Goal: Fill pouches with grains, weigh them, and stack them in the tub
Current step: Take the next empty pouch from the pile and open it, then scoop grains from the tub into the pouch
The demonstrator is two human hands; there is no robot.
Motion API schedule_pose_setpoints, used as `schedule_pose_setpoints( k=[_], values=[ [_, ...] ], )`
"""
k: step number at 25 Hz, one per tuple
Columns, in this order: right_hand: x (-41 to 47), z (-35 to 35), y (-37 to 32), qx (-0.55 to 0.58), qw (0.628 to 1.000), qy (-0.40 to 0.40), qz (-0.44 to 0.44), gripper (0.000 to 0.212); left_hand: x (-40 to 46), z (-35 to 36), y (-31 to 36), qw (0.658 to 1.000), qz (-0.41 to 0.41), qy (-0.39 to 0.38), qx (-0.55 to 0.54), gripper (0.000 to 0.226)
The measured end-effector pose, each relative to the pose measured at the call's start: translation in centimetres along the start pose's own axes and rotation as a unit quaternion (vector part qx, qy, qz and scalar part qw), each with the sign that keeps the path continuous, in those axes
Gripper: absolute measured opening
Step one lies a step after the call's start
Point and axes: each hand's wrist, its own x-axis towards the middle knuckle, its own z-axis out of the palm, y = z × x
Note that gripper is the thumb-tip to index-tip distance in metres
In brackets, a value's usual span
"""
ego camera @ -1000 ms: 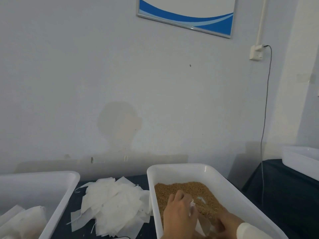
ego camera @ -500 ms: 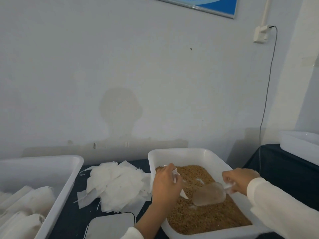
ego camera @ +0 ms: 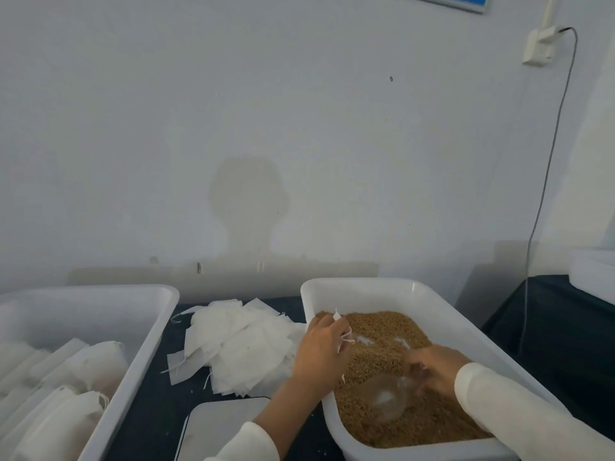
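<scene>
The left hand [ego camera: 321, 349] was over the near-left part of a white rectangular plastic tub [ego camera: 429, 301] filled with small brown grains [ego camera: 392, 331], and its curled fingers pinched a thin white fabric pouch [ego camera: 342, 339] with a short drawstring; only small parts of the pouch showed past the fingers. The right hand [ego camera: 436, 367], blurred, was lower in the same tub and gripped the handle of a clear plastic scoop [ego camera: 382, 399], whose round bowl lay on the grains and pointed toward the near-left corner. Both arms wore white long sleeves [ego camera: 519, 404]. Between the two tubs, on the dark blue tablecloth [ego camera: 156, 410], lay a loose pile of flat white empty pouches [ego camera: 239, 347], touching the left wall of the grain tub. In front of this pile, the corner of a flat grey scale platform [ego camera: 216, 427] was visible. On the left stood a second white plastic tub [ego camera: 149, 314], and several filled white pouches [ego camera: 83, 371] lay in rows inside it. A grey cable [ego camera: 549, 181] hung down the white wall from a socket [ego camera: 539, 48].
</scene>
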Motion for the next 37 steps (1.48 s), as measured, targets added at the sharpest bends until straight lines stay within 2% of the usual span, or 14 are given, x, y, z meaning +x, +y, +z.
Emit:
schedule_pose_setpoints(
  k=[4,9,12,16,20,27,33,37],
  values=[
    [-0.8,0.4,0.5,0.098,0.995,-0.017,0.003,0.023,0.2,-0.2,0.4,0.998,0.038,-0.05,0.022,0.012],
    [-2.4,-1.3,1.1,0.192,0.981,-0.039,-0.003,0.023,0.5,-0.1,0.4,0.996,0.036,-0.041,0.065,0.017],
    [-3.7,-4.0,2.3,0.213,0.977,-0.023,-0.02,0.019,1.0,0.1,0.1,0.994,0.021,-0.057,0.096,0.019],
    [-4.8,-7.5,3.6,0.212,0.977,0.033,-0.018,0.015,1.5,0.8,0.6,0.988,0.045,-0.116,0.092,0.021],
    [-4.8,-9.1,4.1,0.155,0.985,0.069,0.022,0.016,1.4,1.2,1.6,0.983,0.082,-0.149,0.071,0.015],
    [-3.9,-11.0,2.7,-0.024,0.997,0.053,0.058,0.02,1.3,0.6,2.1,0.978,0.113,-0.167,0.056,0.011],
    [-2.8,-12.8,-0.1,-0.154,0.985,0.054,0.05,0.022,1.3,0.3,2.3,0.974,0.115,-0.187,0.051,0.015],
    [-2.6,-13.4,-1.9,-0.229,0.97,0.074,0.037,0.015,1.3,0.5,2.2,0.976,0.116,-0.18,0.043,0.014]
  ],
)
